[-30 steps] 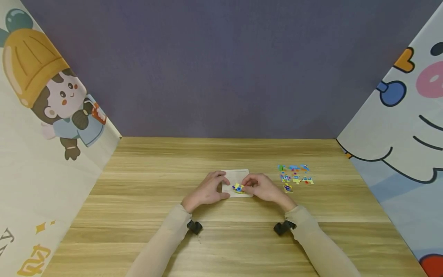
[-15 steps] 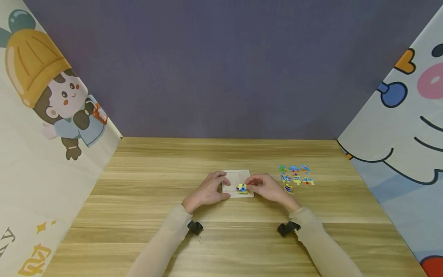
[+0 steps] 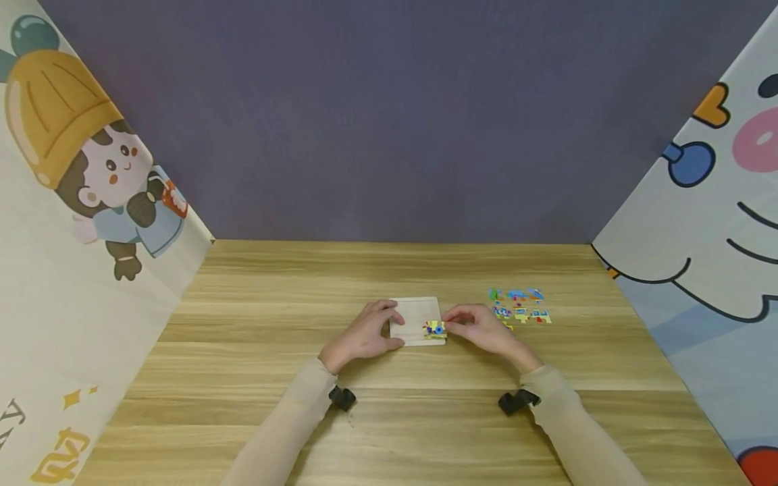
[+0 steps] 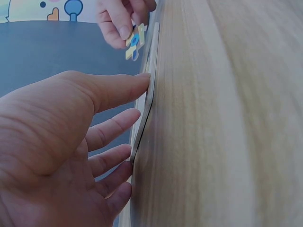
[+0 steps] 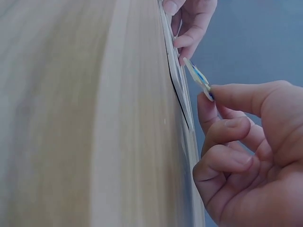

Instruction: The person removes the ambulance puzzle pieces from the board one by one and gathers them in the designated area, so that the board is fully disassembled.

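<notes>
My right hand [image 3: 477,329] pinches a yellow and blue puzzle piece [image 3: 434,329] between thumb and forefinger. In the right wrist view the piece [image 5: 199,78] is tilted nearly edge-on, and the other fingers are folded back. It overlaps the near right corner of a pale wooden puzzle tray [image 3: 417,307], whose bare base shows. At the tray's left side lies my left hand [image 3: 367,331], its fingers spread and relaxed. In the left wrist view its thumb [image 4: 120,90] touches the tray's near edge and the fingertips meet the side.
Several colourful puzzle pieces [image 3: 516,310] lie in rows on the wooden table [image 3: 273,290], right of the tray. My right hand partly hides the nearest one. A dark panel [image 3: 389,121] stands behind the table, with printed panels on both sides.
My right hand has moved right with the pinched puzzle piece, from the tray's middle to its right edge. It now covers part of the nearest loose piece. The left hand has stayed put.
</notes>
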Action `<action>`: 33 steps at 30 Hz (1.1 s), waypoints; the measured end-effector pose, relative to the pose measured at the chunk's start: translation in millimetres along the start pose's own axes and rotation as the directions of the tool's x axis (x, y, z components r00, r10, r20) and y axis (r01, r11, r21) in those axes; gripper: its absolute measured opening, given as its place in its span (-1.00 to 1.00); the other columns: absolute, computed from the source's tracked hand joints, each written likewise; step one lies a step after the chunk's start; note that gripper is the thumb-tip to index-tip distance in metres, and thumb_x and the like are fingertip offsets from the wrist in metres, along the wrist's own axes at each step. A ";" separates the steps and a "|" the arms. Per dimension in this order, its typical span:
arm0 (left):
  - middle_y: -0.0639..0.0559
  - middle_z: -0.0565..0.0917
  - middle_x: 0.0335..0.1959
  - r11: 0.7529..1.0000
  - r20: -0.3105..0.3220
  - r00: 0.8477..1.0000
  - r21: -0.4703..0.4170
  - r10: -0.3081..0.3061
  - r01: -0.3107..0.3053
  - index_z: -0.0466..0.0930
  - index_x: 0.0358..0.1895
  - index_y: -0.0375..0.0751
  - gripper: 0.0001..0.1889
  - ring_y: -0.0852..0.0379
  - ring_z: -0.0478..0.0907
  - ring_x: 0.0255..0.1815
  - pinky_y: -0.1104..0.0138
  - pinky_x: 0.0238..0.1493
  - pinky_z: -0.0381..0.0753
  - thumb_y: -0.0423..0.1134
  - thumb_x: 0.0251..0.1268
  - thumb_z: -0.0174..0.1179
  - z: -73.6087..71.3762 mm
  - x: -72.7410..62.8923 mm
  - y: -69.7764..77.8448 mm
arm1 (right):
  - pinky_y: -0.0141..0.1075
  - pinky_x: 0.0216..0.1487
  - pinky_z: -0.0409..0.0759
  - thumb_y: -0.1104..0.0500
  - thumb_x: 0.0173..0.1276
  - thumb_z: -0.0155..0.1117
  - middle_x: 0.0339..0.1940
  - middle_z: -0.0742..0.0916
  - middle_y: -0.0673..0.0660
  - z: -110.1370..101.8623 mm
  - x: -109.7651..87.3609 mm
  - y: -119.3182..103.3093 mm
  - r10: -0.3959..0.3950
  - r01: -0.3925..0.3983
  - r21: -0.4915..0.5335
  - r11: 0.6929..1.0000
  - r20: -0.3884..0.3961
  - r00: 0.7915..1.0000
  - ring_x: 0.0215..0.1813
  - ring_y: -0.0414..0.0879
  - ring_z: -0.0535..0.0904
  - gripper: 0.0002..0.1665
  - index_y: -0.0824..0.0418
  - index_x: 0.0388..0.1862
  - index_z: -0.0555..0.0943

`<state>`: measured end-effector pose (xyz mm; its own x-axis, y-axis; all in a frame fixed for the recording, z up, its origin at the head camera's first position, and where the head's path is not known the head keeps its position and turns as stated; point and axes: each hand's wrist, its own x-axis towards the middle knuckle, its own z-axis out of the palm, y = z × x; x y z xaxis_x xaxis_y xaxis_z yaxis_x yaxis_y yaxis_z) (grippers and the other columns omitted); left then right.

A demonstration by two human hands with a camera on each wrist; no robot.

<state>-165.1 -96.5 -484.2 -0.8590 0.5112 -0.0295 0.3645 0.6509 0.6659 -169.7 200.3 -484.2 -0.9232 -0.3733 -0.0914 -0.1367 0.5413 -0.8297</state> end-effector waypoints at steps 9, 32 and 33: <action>-0.22 0.38 0.61 1.000 0.002 1.000 -0.002 0.001 -0.001 0.69 0.12 -0.12 -0.67 -0.29 0.21 0.66 -0.17 0.67 0.23 -0.13 0.36 0.45 -0.1 -0.5 0.3 | -0.21 0.09 0.63 0.15 0.52 0.39 0.01 0.83 0.18 -8.9 -7.1 6.3 -0.017 0.017 0.003 1.000 -0.033 0.999 0.01 -0.10 0.68 -0.77 0.23 0.03 0.78; -0.18 0.36 0.63 1.000 0.009 1.000 0.009 -0.011 0.011 0.68 0.13 -0.09 -0.67 -0.28 0.17 0.69 -0.17 0.68 0.21 -0.12 0.38 0.44 0.3 -1.4 0.8 | -0.23 0.12 0.65 0.10 0.55 0.36 0.14 0.80 0.20 -43.9 -33.1 25.9 0.042 -0.048 -0.050 0.998 -0.106 0.993 0.11 -0.05 0.69 -0.75 0.18 0.07 0.78; -0.18 0.36 0.63 1.000 0.009 1.000 0.010 -0.012 0.011 0.68 0.13 -0.09 -0.67 -0.28 0.17 0.69 -0.16 0.69 0.21 -0.11 0.38 0.44 0.4 -1.2 0.8 | -0.26 0.11 0.65 0.10 0.56 0.36 0.15 0.80 0.20 -45.2 -34.3 27.3 0.042 -0.048 -0.050 0.998 -0.107 0.993 0.11 -0.06 0.69 -0.75 0.18 0.08 0.78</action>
<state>-163.6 -96.4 -483.9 -0.8598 0.5087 -0.0439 0.3583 0.6625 0.6578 -158.0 261.9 -478.8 -0.9613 -0.2673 -0.0669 -0.1102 0.5956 -0.7957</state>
